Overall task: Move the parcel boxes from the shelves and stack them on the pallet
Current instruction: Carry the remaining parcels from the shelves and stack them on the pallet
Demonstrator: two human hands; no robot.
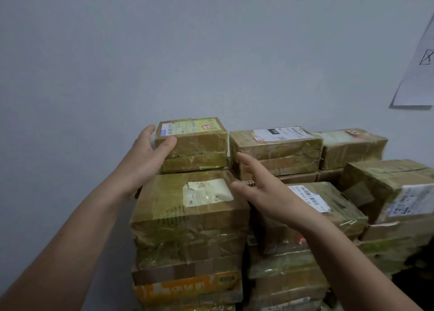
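Against the wall (164, 52), on top of the far left pile of parcels, sits the small box (191, 138) we are reaching for; it rests on a thinner box (195, 163), with a neighbouring box (274, 144) just beside it on the right. We judge it light for its size and fairly stiff, being brown cardboard. It is wrapped all over in glossy clear tape, so the faces will likely be slippery and a one-sided pinch may slide. The safer hold is probably one palm on each short end, squeezing inward, then lifting straight up so the thinner box below is not dragged along. Our left hand (145, 155) is spread wide at the box's left end, thumb lying over the front left corner and fingers rising beside the end face; we cannot tell whether it is pressing yet. Our right hand (265, 193) is apart from every box, fingers straight and fanned, holding nothing, hovering over the big front box (187, 216) and pointing toward the gap at the small box's right end.
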